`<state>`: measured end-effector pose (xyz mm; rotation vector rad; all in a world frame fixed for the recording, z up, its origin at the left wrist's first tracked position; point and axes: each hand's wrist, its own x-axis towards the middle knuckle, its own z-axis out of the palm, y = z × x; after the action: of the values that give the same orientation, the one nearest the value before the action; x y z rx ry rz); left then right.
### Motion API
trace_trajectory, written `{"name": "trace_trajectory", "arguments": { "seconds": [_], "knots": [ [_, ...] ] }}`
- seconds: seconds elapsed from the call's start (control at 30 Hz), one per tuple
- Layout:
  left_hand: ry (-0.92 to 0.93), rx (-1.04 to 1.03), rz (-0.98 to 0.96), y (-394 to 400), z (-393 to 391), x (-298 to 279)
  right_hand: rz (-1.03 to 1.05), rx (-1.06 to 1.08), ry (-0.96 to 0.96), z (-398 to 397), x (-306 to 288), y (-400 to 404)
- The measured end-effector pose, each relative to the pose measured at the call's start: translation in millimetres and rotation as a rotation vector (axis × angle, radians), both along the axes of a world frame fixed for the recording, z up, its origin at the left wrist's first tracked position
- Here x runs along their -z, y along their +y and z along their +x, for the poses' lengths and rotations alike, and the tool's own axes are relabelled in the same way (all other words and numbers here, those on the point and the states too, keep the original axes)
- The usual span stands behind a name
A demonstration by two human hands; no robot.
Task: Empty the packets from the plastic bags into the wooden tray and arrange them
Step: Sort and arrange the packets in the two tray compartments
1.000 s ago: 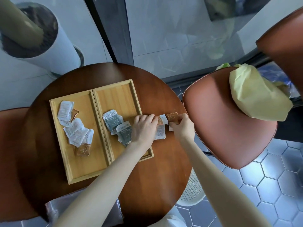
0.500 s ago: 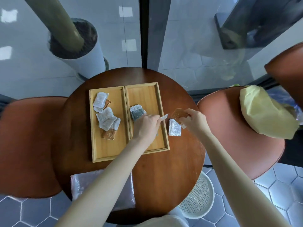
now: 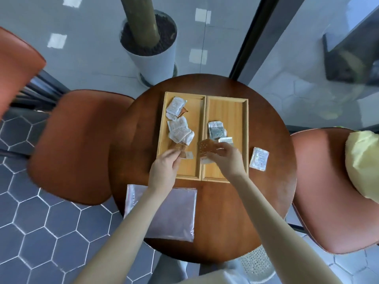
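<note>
Both hands now over wooden tray (image 3: 247, 128); earlier both worked at its right edge, over table (image 3: 225, 212). Brown packet (image 3: 206, 148) carried in from there, so sorting into compartments underway. One white packet (image 3: 259, 159) left on table right of tray. Right hand (image 3: 225, 155) pinches brown packet above right compartment. Left hand (image 3: 164, 162) grips another brown packet (image 3: 178, 149) in left compartment. Empty plastic bag (image 3: 174, 214) lies near, under left forearm.

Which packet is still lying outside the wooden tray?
The white packet on the bare table, right of the wooden tray. Every other packet lies inside a compartment or is held over one.
</note>
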<state>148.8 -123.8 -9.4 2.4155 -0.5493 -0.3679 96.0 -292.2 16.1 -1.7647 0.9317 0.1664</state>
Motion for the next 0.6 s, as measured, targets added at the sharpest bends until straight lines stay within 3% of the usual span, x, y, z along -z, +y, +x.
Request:
{"name": "trace_trajectory", "arguments": {
  "seconds": [0.17, 0.37, 0.47, 0.53, 0.6],
  "knots": [
    [0.017, -0.036, 0.084, 18, -8, 25, -0.002, -0.059, 0.051, 2, 28, 21],
    [-0.034, 0.037, 0.229, 27, -17, 41, -0.171, -0.191, 0.095, 5, 49, 39],
    [-0.070, 0.080, 0.320, 25, -14, 41, -0.466, -0.335, 0.110, 7, 54, 44],
    [-0.060, 0.082, 0.341, 23, -11, 38, -0.696, -0.439, -0.001, 10, 57, 46],
    [-0.042, 0.056, 0.320, 20, -7, 35, -0.776, -0.450, -0.111, 19, 56, 46]
  ]
}}
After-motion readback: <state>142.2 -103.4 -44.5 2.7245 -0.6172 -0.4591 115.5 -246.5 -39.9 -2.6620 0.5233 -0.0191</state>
